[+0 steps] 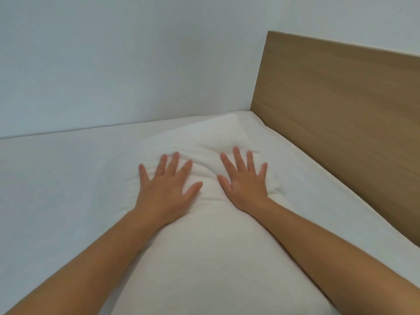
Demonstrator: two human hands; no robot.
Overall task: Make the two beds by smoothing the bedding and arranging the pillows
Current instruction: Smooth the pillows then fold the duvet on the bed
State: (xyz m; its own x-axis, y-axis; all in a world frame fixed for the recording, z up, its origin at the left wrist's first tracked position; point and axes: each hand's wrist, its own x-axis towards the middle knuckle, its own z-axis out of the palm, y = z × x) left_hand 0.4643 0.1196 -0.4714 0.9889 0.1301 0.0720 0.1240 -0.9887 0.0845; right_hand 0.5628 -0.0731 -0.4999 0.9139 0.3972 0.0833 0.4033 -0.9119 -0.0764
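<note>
A white pillow [204, 246] lies lengthwise on a bed with a white sheet [56, 189], its far end near the headboard corner. My left hand [166, 187] presses flat on the pillow with fingers spread. My right hand [244, 180] presses flat beside it, fingers also spread. The pillow dents and creases under both palms. Only one bed is in view.
A light wooden headboard [341, 110] runs along the right side of the bed. A pale wall [113, 64] stands directly behind the far edge of the mattress.
</note>
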